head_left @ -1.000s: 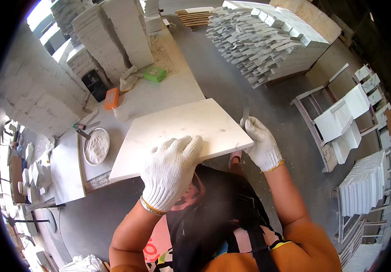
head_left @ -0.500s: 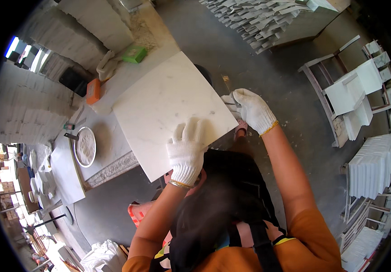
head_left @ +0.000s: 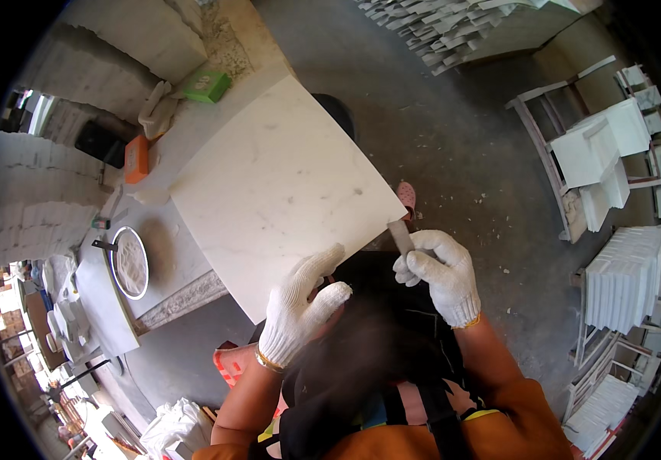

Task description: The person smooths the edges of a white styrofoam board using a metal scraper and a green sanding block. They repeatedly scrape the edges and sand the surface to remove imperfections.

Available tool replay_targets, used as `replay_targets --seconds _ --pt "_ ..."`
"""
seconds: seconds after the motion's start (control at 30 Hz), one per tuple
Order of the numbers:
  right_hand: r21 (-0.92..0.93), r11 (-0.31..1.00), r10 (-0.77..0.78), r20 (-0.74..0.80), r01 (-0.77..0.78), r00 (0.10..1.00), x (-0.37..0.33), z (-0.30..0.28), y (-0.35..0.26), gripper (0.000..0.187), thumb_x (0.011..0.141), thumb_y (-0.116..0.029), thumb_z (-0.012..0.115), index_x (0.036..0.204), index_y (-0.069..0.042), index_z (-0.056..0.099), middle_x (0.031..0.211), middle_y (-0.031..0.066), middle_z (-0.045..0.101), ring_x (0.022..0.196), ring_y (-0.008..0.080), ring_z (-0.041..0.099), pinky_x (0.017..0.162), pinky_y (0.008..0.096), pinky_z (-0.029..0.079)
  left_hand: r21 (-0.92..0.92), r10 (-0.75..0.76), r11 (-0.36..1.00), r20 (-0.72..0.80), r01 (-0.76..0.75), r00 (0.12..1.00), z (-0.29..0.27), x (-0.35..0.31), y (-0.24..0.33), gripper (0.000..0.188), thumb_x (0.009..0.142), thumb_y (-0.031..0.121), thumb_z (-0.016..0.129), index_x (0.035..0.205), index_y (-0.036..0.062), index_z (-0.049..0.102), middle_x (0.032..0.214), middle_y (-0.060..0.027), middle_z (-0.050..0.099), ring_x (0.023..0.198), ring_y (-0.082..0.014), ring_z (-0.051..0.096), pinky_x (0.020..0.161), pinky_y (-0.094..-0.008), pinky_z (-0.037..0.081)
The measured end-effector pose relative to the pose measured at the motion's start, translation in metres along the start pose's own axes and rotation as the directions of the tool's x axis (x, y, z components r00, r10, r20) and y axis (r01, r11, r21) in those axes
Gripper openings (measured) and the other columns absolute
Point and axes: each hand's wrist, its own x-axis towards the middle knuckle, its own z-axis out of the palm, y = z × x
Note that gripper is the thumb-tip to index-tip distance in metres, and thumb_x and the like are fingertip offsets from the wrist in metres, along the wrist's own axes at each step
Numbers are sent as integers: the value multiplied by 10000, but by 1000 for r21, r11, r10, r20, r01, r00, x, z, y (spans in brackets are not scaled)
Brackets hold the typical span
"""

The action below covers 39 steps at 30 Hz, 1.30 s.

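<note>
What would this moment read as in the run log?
left hand: at near edge of white slab | right hand: holding flat grey tool, tip at slab edge | slab: overhanging worktable

- A stone or tile workshop was indicated by pale slabs stacked on the counter.
- White tiles were stacked on stands.
- The grey floor was strewn with chips.

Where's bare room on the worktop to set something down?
The pale worktop is bare between the round metal bowl of white material and the large flecked white slab, whose middle is bare too, beyond the white-gloved left hand. Crowded: farther back, where the orange box, green box and crumpled beige bundle sit near stacked pale slabs.
</note>
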Motion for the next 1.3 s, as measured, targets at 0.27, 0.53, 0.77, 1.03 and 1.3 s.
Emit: replay_targets --seconds 0.27,0.53,0.77,1.03,1.3 --pt "-361 864 -228 342 351 912 11 78 13 536 934 -102 695 1445 -76 534 1015 141 739 914 232 733 815 330 561 -548 -449 670 239 501 861 -7 -18 7 491 981 398 665 1172 -54 667 866 -65 664 788 -142 644 750 -290 554" --pt "-435 840 -161 371 324 915 9 109 21 586 883 -60 706 1431 39 525 735 76 717 649 113 665 665 257 546 -787 -398 591 -93 178 913 -56 -40 -34 647 1049 566 456 1299 5 658 1182 -117 710 1078 -226 670 957 -379 513" --pt "-483 826 -46 456 290 889 20 146 20 582 890 -40 672 1445 21 508 799 122 720 708 161 682 706 297 550 -815 -209 576 -66 68 976 -73 -63 -52 752 1032 597 466 1541 46 424 1310 -118 623 1222 -222 570 1022 -364 451" --pt "-532 419 -205 734 736 647 95 201 -8 492 919 -159 717 1387 -61 601 942 120 718 803 191 682 755 313 547 -896 -391 424 -313 -132 866 -97 -102 -73 611 1061 505 475 1283 -41 636 1118 -145 719 981 -218 685 838 -360 553" --pt "-864 -183 -490 494 469 718 293 248 -94 657 907 -442 659 1446 -104 494 1366 177 590 1230 351 591 1008 448 489 -652 -475 743 -358 149 803 -129 -129 -76 455 1046 352 518 1188 -38 706 785 -61 705 671 -115 611 631 -238 465"
